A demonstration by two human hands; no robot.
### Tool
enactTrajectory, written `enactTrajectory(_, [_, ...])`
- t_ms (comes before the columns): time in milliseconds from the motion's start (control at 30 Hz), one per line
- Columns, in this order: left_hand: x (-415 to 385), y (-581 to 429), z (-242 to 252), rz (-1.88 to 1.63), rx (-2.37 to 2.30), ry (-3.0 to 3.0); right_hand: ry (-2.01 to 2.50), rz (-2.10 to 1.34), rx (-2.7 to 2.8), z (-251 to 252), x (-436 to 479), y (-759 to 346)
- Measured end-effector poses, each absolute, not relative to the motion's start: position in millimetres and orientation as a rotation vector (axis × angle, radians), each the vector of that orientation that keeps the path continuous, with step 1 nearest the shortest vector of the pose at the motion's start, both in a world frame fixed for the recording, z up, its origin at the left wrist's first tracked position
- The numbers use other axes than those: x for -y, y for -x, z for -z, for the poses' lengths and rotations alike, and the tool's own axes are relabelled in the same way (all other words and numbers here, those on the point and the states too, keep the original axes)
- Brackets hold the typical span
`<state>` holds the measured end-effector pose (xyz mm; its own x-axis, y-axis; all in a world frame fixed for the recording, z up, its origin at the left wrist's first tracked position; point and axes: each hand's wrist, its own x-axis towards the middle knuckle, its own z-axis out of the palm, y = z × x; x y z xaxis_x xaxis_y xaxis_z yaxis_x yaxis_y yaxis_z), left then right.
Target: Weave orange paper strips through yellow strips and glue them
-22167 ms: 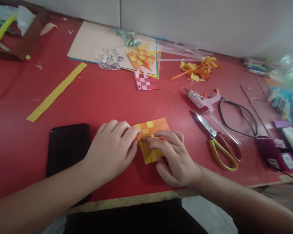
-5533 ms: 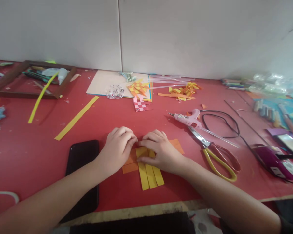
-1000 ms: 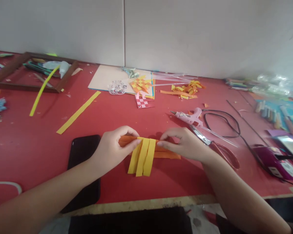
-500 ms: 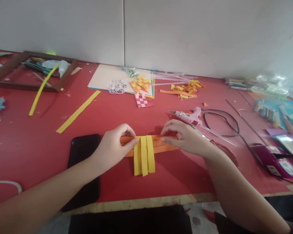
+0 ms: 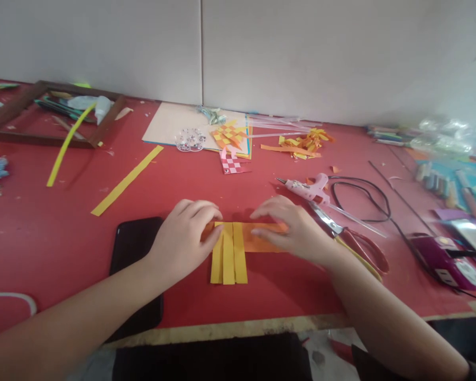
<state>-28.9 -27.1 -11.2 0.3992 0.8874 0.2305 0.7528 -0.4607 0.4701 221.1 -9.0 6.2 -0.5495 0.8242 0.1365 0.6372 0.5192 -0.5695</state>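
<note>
Three yellow paper strips (image 5: 229, 259) lie side by side, pointing toward the table's front edge. Orange paper strips (image 5: 264, 238) run crosswise at their upper part and stick out to the right. My left hand (image 5: 190, 227) is at the left end of the orange paper, its thumb by the top of the leftmost yellow strip and its fingers curved apart from the thumb. My right hand (image 5: 287, 227) rests over the right part of the orange paper, with a gap between thumb and fingers. Whether either hand pinches the paper is hard to make out.
A black phone (image 5: 137, 248) lies under my left forearm. Scissors (image 5: 365, 251) and a pink glue gun (image 5: 311, 188) are beyond my right arm. Farther back are a loose yellow strip (image 5: 127, 181), a woven orange-yellow piece (image 5: 229, 135) and a wooden frame (image 5: 43, 138).
The yellow strips have shifted slightly left and lie straighter. The orange strips now sit closer together. Both hands' fingers have changed position a little, and more of the scissors shows.
</note>
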Motion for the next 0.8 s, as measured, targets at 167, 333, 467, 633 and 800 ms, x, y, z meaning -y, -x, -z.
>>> enactTrajectory(167, [24.7, 34.0, 0.2, -0.621, -1.212, -2.460, 1.090, -0.601, 2.571, 3.7, 20.6, -201.7])
enactTrajectory(333, [19.0, 43.3, 0.0, -0.314, -1.078, -2.429, 1.134, -0.669, 2.562, 8.9, 20.0, -197.3])
enactTrajectory(467, [15.9, 45.1, 2.6, -0.291, -1.089, -2.385, 1.071, -0.817, 2.521, 4.0, 15.2, -198.9])
enactTrajectory(633, [16.5, 44.1, 1.1, -0.324, -1.086, -2.347, 1.104, -0.804, 2.513, 2.6, 13.8, -198.5])
enactTrajectory(800, [16.6, 43.7, 3.7, -0.356, -1.109, -2.339, 1.103, -0.767, 2.509, 8.9, 14.9, -197.2])
